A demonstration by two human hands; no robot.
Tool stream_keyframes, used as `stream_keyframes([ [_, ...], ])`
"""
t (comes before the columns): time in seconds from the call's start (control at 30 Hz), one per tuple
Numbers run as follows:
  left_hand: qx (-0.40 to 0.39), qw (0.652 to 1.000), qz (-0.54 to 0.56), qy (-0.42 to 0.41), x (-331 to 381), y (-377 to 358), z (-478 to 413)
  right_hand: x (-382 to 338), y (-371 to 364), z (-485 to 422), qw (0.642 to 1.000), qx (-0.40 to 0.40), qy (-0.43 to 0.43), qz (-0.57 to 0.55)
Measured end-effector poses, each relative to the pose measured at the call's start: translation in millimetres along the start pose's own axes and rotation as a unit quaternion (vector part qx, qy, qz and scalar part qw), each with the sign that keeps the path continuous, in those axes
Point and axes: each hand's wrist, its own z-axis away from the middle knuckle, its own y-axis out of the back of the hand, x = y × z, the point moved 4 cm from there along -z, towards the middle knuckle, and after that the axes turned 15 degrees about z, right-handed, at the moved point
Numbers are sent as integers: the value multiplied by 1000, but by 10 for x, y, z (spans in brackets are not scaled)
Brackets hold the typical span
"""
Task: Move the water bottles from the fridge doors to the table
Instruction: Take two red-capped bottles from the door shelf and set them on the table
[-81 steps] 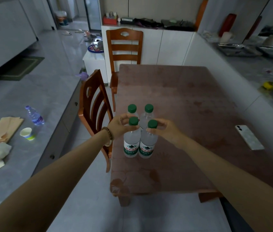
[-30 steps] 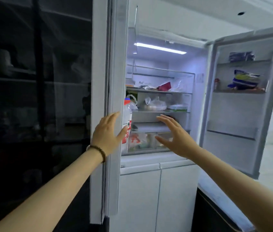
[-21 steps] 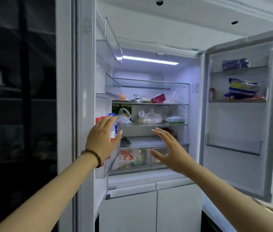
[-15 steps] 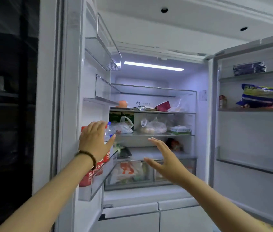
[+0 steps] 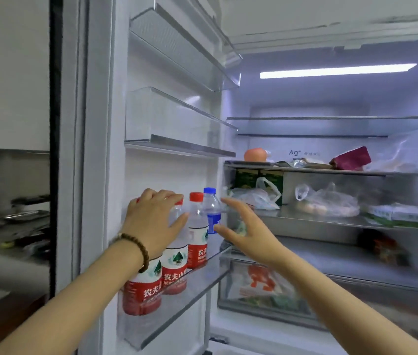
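**Both hands at the bottle row in the left door**

Four water bottles stand upright in a row in the lowest bin (image 5: pixel 184 298) of the open left fridge door (image 5: pixel 100 149). Three have red labels: the nearest bottle (image 5: pixel 141 293), the second bottle (image 5: pixel 175 267) and the third bottle (image 5: pixel 197 234). A blue-capped bottle (image 5: pixel 211 211) stands at the inner end.

The bin's clear front rail crosses their lower labels. Necks and caps rise free above it, with open room up to the door shelf (image 5: pixel 177 147) overhead.

The left hand (image 5: pixel 151 221) lies over the nearest bottle's top, its fingers (image 5: pixel 156 194) bent over the cap and the thumb against the second bottle's shoulder. Whether it grips cannot be told.

The right hand (image 5: pixel 250 237) is spread wide and holds nothing. Its thumb is just beside the blue-capped bottle's label, in the gap between the bin's end and the front edges of the inner shelves (image 5: pixel 305 219).
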Motion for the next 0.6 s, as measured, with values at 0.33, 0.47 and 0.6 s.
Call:
stream_keyframes([
  [0.33,41,995,13,91,107,56,86,-46,-312,-723,973,-13,187,-132],
  [0.47,88,982,70,154,152,49,173,-67,-436,-847,962,-24,219,-161],
  [0.6,144,960,96,219,140,93,169,-49,-579,-920,965,-28,227,-132],
])
